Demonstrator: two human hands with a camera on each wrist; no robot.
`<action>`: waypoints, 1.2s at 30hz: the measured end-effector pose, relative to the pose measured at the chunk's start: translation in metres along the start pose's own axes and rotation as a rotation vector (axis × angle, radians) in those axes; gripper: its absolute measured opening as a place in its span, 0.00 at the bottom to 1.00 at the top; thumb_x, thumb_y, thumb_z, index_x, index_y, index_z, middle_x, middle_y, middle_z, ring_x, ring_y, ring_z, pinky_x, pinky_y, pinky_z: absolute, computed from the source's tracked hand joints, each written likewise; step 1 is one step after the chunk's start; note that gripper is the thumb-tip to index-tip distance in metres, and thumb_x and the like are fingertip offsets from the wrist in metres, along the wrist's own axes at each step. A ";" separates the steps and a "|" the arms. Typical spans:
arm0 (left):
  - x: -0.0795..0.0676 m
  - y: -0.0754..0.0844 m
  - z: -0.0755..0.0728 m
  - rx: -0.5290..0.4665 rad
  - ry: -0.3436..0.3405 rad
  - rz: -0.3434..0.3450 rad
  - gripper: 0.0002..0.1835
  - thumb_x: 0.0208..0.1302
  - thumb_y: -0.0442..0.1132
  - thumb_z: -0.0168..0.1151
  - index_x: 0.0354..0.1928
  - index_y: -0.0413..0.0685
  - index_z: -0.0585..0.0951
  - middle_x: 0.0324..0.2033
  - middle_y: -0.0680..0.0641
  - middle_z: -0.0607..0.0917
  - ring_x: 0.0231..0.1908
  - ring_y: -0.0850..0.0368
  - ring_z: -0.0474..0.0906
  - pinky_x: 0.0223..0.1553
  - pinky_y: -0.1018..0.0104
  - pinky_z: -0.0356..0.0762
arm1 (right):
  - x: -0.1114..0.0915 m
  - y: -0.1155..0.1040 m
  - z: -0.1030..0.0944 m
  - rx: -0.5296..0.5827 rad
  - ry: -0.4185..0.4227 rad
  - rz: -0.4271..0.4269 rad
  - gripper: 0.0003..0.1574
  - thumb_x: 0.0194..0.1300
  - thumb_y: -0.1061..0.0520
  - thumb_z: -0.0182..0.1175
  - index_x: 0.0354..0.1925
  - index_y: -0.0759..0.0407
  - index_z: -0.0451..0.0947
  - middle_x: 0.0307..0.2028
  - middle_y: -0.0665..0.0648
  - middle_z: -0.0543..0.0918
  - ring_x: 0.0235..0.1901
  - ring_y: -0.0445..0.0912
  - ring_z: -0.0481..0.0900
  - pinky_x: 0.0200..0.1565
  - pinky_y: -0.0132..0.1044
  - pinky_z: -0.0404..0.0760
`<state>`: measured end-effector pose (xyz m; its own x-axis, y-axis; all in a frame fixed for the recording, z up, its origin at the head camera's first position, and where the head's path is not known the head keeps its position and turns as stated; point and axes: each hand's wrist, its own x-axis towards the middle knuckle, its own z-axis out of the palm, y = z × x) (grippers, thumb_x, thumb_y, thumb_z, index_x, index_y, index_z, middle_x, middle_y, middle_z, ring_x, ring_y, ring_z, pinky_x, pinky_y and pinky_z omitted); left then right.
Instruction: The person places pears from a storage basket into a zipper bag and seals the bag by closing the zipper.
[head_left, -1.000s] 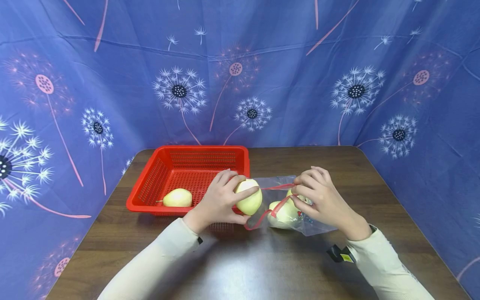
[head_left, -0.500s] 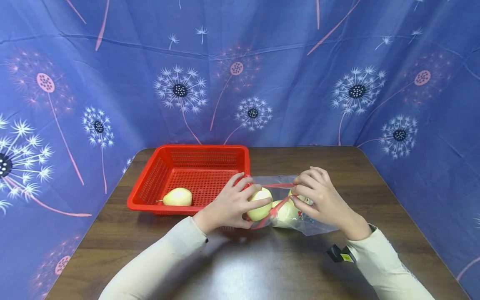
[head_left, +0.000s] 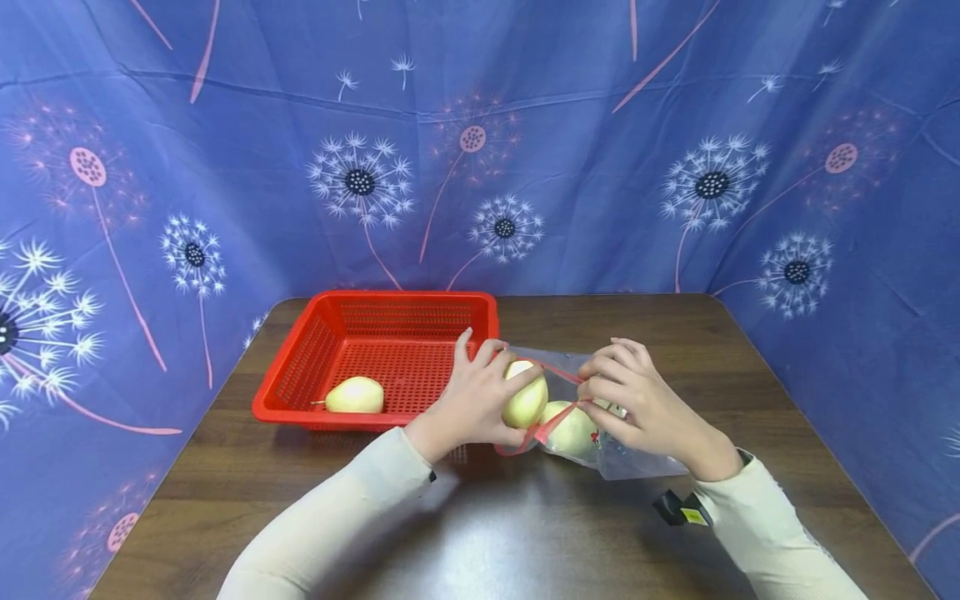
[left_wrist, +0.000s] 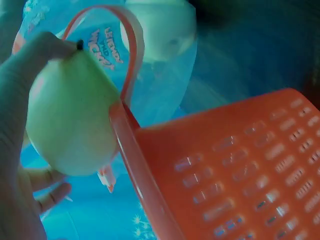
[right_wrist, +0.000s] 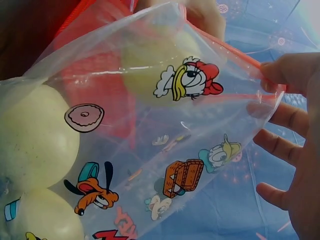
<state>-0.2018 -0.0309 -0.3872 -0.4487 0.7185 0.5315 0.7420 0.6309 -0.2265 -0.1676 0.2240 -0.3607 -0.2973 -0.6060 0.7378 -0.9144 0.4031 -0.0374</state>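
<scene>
In the head view my left hand (head_left: 474,398) holds a pale yellow-green pear (head_left: 527,402) at the mouth of a clear plastic bag (head_left: 637,463). The left wrist view shows the pear (left_wrist: 75,120) with its dark stem up, thumb and fingers around it. My right hand (head_left: 647,410) pinches the bag's red-edged opening on the right and keeps it spread. Cartoon prints cover the bag (right_wrist: 150,120) in the right wrist view. Through the plastic I see other pears (right_wrist: 35,135) lying in its lower part.
A red perforated basket (head_left: 298,358) stands on the left of the brown wooden table (head_left: 495,533). One pear (head_left: 356,396) lies inside its front left corner. Behind the table hangs a blue curtain (head_left: 585,142) with a dandelion print.
My left hand has carried the pear rightward, from beside the basket into the bag's opening. The right hand has stayed nearly in place, and the bag's mouth has shifted slightly.
</scene>
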 end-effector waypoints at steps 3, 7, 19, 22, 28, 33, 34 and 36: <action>0.001 0.004 0.003 0.014 -0.019 -0.039 0.41 0.37 0.71 0.67 0.56 0.61 0.79 0.43 0.46 0.80 0.54 0.46 0.69 0.57 0.30 0.56 | 0.001 0.001 0.001 -0.001 0.011 -0.004 0.19 0.76 0.48 0.49 0.32 0.53 0.80 0.37 0.52 0.81 0.43 0.53 0.74 0.54 0.63 0.60; 0.001 0.009 0.008 0.039 -0.037 -0.079 0.38 0.41 0.70 0.66 0.55 0.60 0.79 0.43 0.45 0.79 0.53 0.47 0.68 0.58 0.34 0.55 | 0.002 0.002 0.004 0.001 0.025 -0.012 0.19 0.76 0.48 0.50 0.32 0.54 0.81 0.37 0.53 0.81 0.42 0.53 0.74 0.54 0.62 0.60; -0.001 0.009 0.023 -0.127 0.018 -0.121 0.44 0.36 0.68 0.70 0.58 0.57 0.77 0.48 0.51 0.79 0.52 0.51 0.66 0.56 0.40 0.55 | 0.000 0.004 0.003 0.023 0.056 -0.022 0.18 0.76 0.49 0.51 0.32 0.55 0.80 0.37 0.54 0.81 0.41 0.52 0.75 0.60 0.55 0.58; -0.002 0.005 0.026 -0.169 0.055 -0.083 0.46 0.34 0.68 0.71 0.60 0.57 0.78 0.48 0.52 0.79 0.53 0.51 0.66 0.56 0.39 0.56 | -0.001 0.004 0.002 0.032 0.054 -0.025 0.18 0.76 0.49 0.51 0.32 0.55 0.79 0.37 0.53 0.81 0.41 0.51 0.76 0.62 0.53 0.57; -0.001 0.005 0.031 -0.150 -0.002 -0.034 0.41 0.39 0.68 0.69 0.59 0.59 0.79 0.47 0.55 0.79 0.56 0.50 0.66 0.59 0.34 0.54 | 0.001 0.004 0.004 0.043 0.050 -0.035 0.17 0.76 0.50 0.51 0.32 0.55 0.79 0.37 0.53 0.81 0.41 0.51 0.76 0.66 0.49 0.55; -0.004 0.010 0.034 -0.075 -0.105 -0.043 0.40 0.43 0.69 0.66 0.60 0.61 0.77 0.50 0.55 0.78 0.59 0.49 0.65 0.60 0.31 0.52 | 0.002 0.003 0.004 0.048 0.053 -0.036 0.17 0.76 0.50 0.52 0.32 0.55 0.80 0.37 0.54 0.81 0.41 0.51 0.76 0.66 0.49 0.55; -0.004 0.010 0.034 -0.067 -0.114 -0.050 0.40 0.43 0.69 0.65 0.60 0.61 0.77 0.50 0.54 0.78 0.59 0.49 0.64 0.61 0.30 0.52 | 0.002 0.002 0.004 0.049 0.054 -0.035 0.17 0.76 0.50 0.52 0.33 0.55 0.80 0.37 0.54 0.81 0.41 0.51 0.76 0.66 0.49 0.55; -0.004 0.011 0.033 -0.050 -0.126 -0.066 0.39 0.44 0.69 0.65 0.60 0.62 0.77 0.50 0.54 0.78 0.60 0.48 0.64 0.61 0.30 0.53 | 0.002 0.002 0.003 0.047 0.057 -0.033 0.17 0.76 0.49 0.52 0.33 0.55 0.80 0.37 0.54 0.82 0.41 0.52 0.75 0.66 0.49 0.55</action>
<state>-0.2082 -0.0173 -0.4187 -0.5536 0.7091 0.4367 0.7313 0.6648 -0.1524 -0.1712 0.2213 -0.3616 -0.2517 -0.5782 0.7761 -0.9358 0.3498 -0.0429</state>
